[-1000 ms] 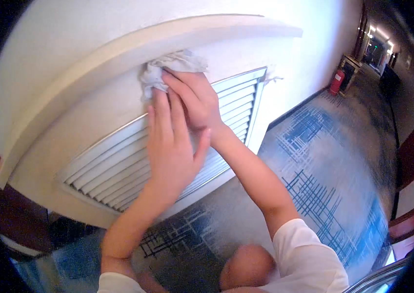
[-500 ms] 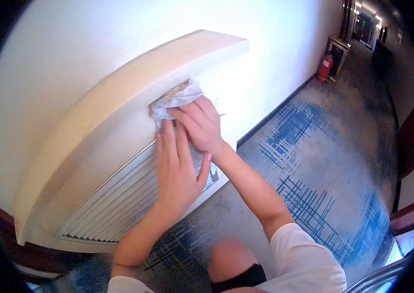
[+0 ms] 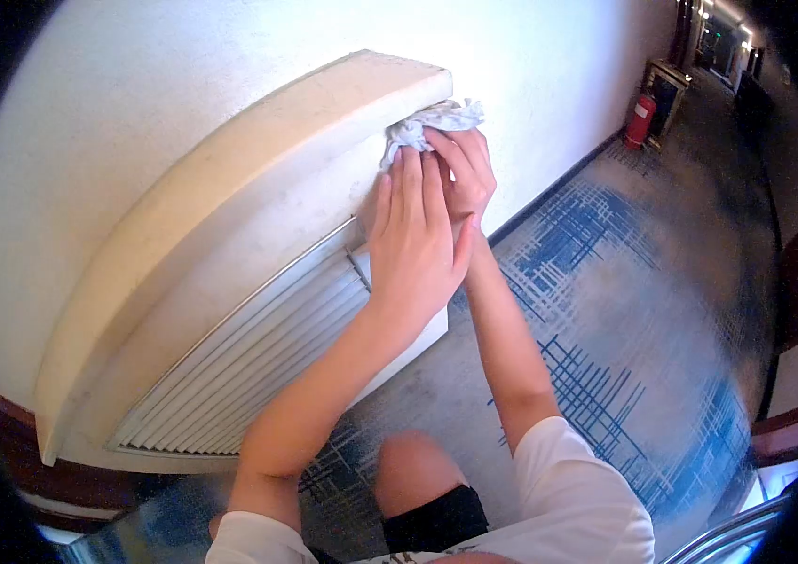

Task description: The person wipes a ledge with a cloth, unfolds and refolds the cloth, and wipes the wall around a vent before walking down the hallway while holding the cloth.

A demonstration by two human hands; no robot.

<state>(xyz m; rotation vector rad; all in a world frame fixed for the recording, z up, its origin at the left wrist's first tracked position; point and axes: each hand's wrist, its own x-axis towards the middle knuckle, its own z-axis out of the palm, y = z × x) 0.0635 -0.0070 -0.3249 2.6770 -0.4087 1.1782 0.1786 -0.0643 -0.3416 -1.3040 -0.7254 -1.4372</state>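
Note:
A crumpled white patterned cloth point(image 3: 441, 117) is pressed under the right end of a curved cream ledge point(image 3: 229, 155) that juts from the wall. My right hand point(image 3: 471, 174) is closed on the cloth, its fingers bent over the lower edge. Just below and left, my left hand point(image 3: 413, 244) has its fingers stretched upward, the fingertips against the cloth's lower edge and the thumb held apart. Beneath the ledge is a slatted white vent grille point(image 3: 258, 352), partly hidden by my left hand and forearm.
A white wall point(image 3: 549, 85) rises behind the ledge. Blue and grey patterned carpet point(image 3: 606, 310) runs along the corridor to the right. Farther off, a red fire extinguisher point(image 3: 640, 122) stands by a framed box point(image 3: 670, 94). A curved metal rail point(image 3: 728, 536) shows at bottom right.
Both hands and the cloth have slid right along the underside of the ledge, from nearer its middle to its right end. The view has shifted slightly.

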